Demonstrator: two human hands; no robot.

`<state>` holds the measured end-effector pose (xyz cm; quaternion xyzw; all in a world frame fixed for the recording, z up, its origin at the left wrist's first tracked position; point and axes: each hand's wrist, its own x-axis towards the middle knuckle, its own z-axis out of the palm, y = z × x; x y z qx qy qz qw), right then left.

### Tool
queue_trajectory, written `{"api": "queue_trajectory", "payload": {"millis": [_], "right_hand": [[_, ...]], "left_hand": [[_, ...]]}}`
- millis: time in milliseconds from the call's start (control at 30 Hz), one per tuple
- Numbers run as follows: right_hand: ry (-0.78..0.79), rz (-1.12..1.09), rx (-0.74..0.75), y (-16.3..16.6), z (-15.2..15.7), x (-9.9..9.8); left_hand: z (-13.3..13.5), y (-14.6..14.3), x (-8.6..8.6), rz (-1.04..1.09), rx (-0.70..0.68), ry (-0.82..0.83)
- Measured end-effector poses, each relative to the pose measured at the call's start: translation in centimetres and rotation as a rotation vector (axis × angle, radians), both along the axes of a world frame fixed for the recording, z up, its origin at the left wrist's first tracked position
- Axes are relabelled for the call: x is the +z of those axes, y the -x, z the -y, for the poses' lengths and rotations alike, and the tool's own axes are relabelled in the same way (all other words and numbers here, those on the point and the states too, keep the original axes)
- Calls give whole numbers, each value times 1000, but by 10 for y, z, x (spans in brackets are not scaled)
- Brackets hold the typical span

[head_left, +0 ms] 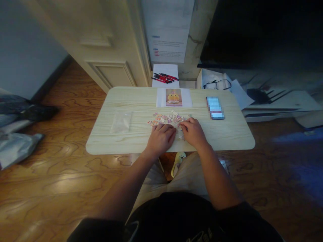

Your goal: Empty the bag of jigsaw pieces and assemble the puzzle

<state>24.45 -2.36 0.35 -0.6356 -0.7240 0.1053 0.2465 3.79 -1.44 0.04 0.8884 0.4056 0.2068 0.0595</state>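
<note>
Small multicoloured jigsaw puzzle pieces (168, 118) lie in a loose heap on the pale wooden table (111, 143). My left hand (162, 137) rests at the heap's near edge, its fingers curled and pressed together; whatever is under them is hidden. To its right, my right hand (193, 132) pinches with thumb and forefinger at a small puzzle piece, though the piece itself barely shows. A few pale pieces (180, 135) lie between the two hands. Behind the heap is a printed sheet (186, 98) with a picture of a yellow toy-like figure (174, 97).
A clear plastic bag (121, 122) lies flat at the table's left. On the right side is a phone (215, 108) with a lit screen. Beyond the far edge are several red-and-black pens (165, 78) on white paper, and glasses (218, 84) on a low cabinet.
</note>
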Motion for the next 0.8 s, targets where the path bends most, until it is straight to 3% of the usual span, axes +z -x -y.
{"api": "queue_trajectory", "payload": {"millis": [133,400,567,667,800], "right_hand": [[8,9,64,4,2,0],[5,35,-16,5,-6,5],[17,58,20,17,-13,10],[46,76,68,19,-13,10],[34,83,13,18,-10,8]], "left_hand": [[3,1,-2,3,-74,1],[3,10,3,-4,-85,2],[2,11,3,-22,-87,-14],[3,11,3,-14,-49,-10],[4,11,2,24,16,4]]}}
